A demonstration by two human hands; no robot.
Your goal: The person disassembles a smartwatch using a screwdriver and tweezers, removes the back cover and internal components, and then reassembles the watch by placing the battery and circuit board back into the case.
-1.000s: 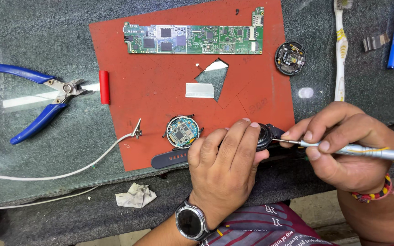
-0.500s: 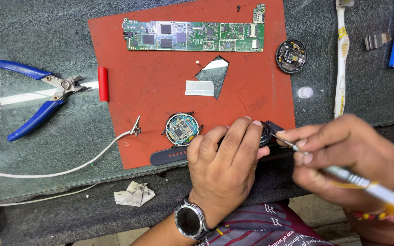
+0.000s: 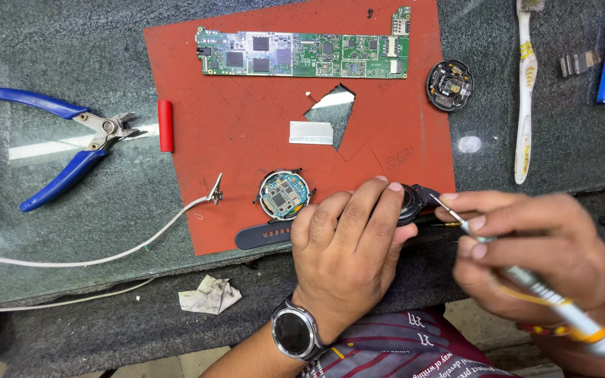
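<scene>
My left hand [image 3: 350, 245] presses down on a black smartwatch body [image 3: 412, 201] at the front edge of the red mat [image 3: 232, 140], covering most of it; the watch's black strap [image 3: 264, 236] sticks out to the left. My right hand [image 3: 526, 252] grips a thin screwdriver [image 3: 526, 280] with a silver shaft and yellow-ringed handle, its tip touching the watch body's right side. A round watch circuit module [image 3: 283, 194] lies on the mat just left of my left hand.
A long green circuit board [image 3: 302, 53] lies at the mat's far edge, a round black watch part [image 3: 449, 85] to its right. Blue-handled pliers [image 3: 64, 150], a red cylinder [image 3: 166, 125], a white cable with a clip [image 3: 176, 217], a toothbrush [image 3: 524, 91] and crumpled paper [image 3: 208, 294] surround the mat.
My right hand has turned the screwdriver from nearly level to steeply slanted, handle now low at the right. The left hand stays on the watch.
</scene>
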